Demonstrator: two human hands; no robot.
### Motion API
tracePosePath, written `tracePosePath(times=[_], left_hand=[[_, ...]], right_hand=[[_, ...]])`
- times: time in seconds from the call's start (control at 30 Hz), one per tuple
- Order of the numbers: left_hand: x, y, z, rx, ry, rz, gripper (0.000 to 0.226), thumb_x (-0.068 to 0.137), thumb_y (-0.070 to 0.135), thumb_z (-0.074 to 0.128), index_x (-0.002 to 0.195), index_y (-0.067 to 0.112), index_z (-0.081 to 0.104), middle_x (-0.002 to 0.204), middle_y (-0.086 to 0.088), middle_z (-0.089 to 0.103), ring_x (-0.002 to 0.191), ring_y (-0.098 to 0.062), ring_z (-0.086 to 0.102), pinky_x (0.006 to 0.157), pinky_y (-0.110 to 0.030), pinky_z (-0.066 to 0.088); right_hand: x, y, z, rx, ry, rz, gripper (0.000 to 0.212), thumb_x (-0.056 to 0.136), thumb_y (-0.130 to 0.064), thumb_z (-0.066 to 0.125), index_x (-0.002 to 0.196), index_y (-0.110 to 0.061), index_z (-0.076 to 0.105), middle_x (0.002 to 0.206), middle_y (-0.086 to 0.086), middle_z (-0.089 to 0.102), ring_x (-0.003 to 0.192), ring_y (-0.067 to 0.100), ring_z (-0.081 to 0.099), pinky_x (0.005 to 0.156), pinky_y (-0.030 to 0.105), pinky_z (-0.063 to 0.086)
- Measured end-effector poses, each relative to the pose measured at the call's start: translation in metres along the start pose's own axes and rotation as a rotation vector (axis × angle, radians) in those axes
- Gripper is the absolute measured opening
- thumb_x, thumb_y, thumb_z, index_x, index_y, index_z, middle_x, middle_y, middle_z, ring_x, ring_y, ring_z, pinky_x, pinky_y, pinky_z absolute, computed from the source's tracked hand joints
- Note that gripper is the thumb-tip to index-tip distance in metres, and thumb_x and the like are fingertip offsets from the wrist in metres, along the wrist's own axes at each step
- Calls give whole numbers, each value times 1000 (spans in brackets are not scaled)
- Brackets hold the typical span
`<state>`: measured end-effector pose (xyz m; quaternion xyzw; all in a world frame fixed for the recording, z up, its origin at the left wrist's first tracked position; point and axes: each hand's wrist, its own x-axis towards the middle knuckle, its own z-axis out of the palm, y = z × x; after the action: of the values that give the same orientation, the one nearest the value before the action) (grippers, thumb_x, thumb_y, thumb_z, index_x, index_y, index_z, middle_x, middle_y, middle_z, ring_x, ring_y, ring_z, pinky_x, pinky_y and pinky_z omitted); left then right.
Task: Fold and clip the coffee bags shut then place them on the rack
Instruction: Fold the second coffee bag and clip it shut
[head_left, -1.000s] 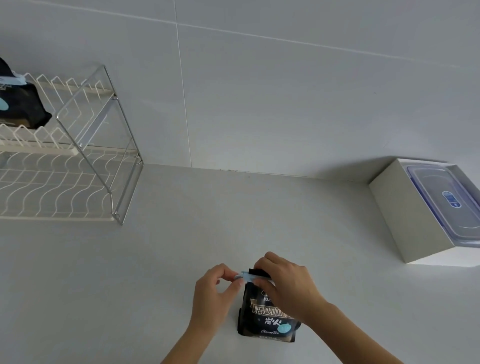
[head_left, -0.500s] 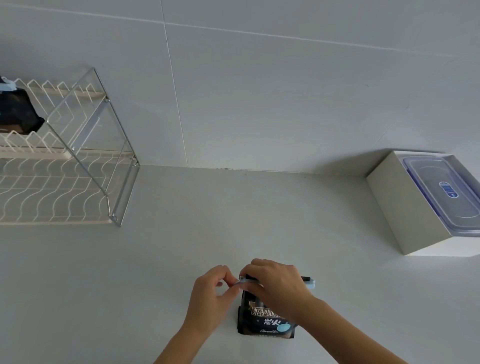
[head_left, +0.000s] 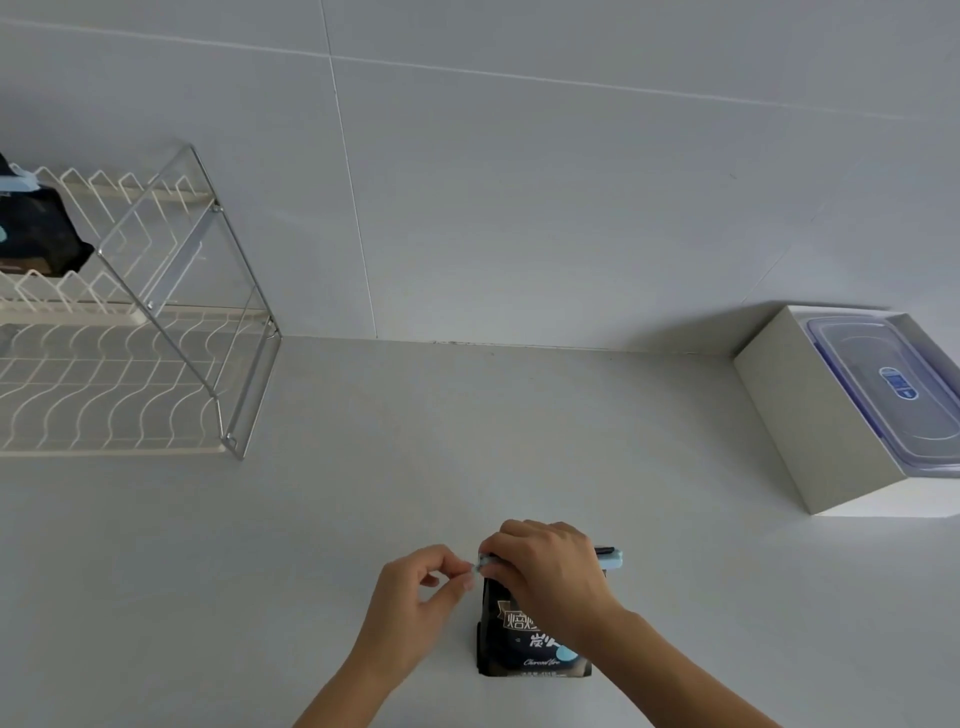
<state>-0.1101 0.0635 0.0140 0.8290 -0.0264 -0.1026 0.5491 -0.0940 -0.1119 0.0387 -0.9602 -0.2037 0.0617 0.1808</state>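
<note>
I see the coffee bag standing upright on the counter, close to its front edge and a little right of the middle, its printed face towards me. A light-blue clip lies across the bag's folded top; only its right end sticks out clearly past the knuckles. My right hand is curled down over that folded top, grasping the bag and covering most of the clip. My left hand sits just beside the bag's left side, fingers curled, with thumb and forefinger pinching the clip's left end.

The rack stands at the counter's back left, against the tiled wall, well apart from the hands. On its upper tier, at the far left of my view, rests a second coffee bag with a second clip of the same light blue on its top.

At the counter's right edge is a white box holding a clear plastic container with a bluish lid.
</note>
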Motion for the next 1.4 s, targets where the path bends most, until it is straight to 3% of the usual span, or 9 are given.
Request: tracePosePath(times=[0.23, 0.43, 0.53, 0.7, 0.8, 0.97, 1.1, 1.23, 1.4], left_hand=[[-14, -2, 4, -50, 2, -46, 17, 83, 24, 68, 67, 26, 69, 72, 9, 72, 73, -6, 65, 73, -18, 48], [-8, 3, 14, -214, 37, -135, 29, 81, 32, 67, 63, 10, 60, 54, 6, 62, 52, -2, 53, 55, -11, 40], [-5, 0, 12, -297, -47, -173, 18, 87, 17, 63, 75, 6, 57, 56, 1, 64, 58, -13, 57, 58, -22, 45], [-3, 12, 13, -390, -277, -237, 31, 85, 37, 56, 95, 7, 56, 58, 2, 64, 46, -8, 45, 44, -12, 34], [1, 13, 11, -470, -323, -251, 21, 87, 38, 56, 89, 18, 59, 61, 1, 60, 48, -7, 42, 44, -13, 30], [2, 11, 18, -459, -184, -84, 17, 93, 19, 52, 80, 9, 58, 55, 5, 48, 52, -7, 39, 50, -12, 33], [9, 12, 15, -420, -109, -33, 16, 92, 14, 54, 81, 8, 62, 63, 8, 59, 62, -6, 52, 59, -12, 41], [15, 7, 15, -306, -51, -8, 18, 93, 16, 54, 78, 8, 60, 64, 2, 55, 63, -12, 46, 60, -23, 36], [22, 3, 13, -379, -12, -128, 21, 93, 15, 52, 76, 3, 56, 49, 13, 44, 48, -2, 38, 48, -10, 33]], right_hand=[[-7, 1, -3, 60, -7, -6, 31, 85, -56, 49, 96, -32, 66, 87, -11, 67, 74, 9, 60, 65, 21, 33], [-10, 1, -13, 219, -31, 47, 40, 75, -66, 52, 102, -37, 59, 94, -18, 64, 87, -2, 55, 65, 16, 40], [-10, 3, -16, 228, 15, 55, 22, 82, -49, 59, 91, -30, 65, 89, -14, 60, 87, 1, 50, 70, 25, 48], [-8, 1, -12, 223, 57, 35, 15, 86, -33, 61, 79, -21, 65, 78, -9, 62, 77, 6, 51, 65, 32, 51], [-10, 2, -11, 239, 126, 8, 18, 87, -31, 62, 76, -17, 64, 74, -6, 62, 74, 10, 53, 61, 34, 51], [-17, -3, -10, 303, 298, -16, 17, 86, -25, 60, 72, -16, 61, 70, -7, 60, 70, 11, 51, 55, 32, 48], [-13, -7, -9, 362, 367, -21, 13, 83, -18, 63, 71, -19, 59, 67, -8, 57, 67, 5, 46, 57, 23, 44], [-3, -3, -13, 328, 241, -7, 10, 85, -22, 63, 75, -18, 63, 73, -7, 60, 72, 10, 51, 59, 30, 48], [11, -2, -15, 217, 144, 9, 10, 85, -37, 60, 89, -28, 61, 84, -11, 60, 81, 6, 52, 58, 22, 41]])
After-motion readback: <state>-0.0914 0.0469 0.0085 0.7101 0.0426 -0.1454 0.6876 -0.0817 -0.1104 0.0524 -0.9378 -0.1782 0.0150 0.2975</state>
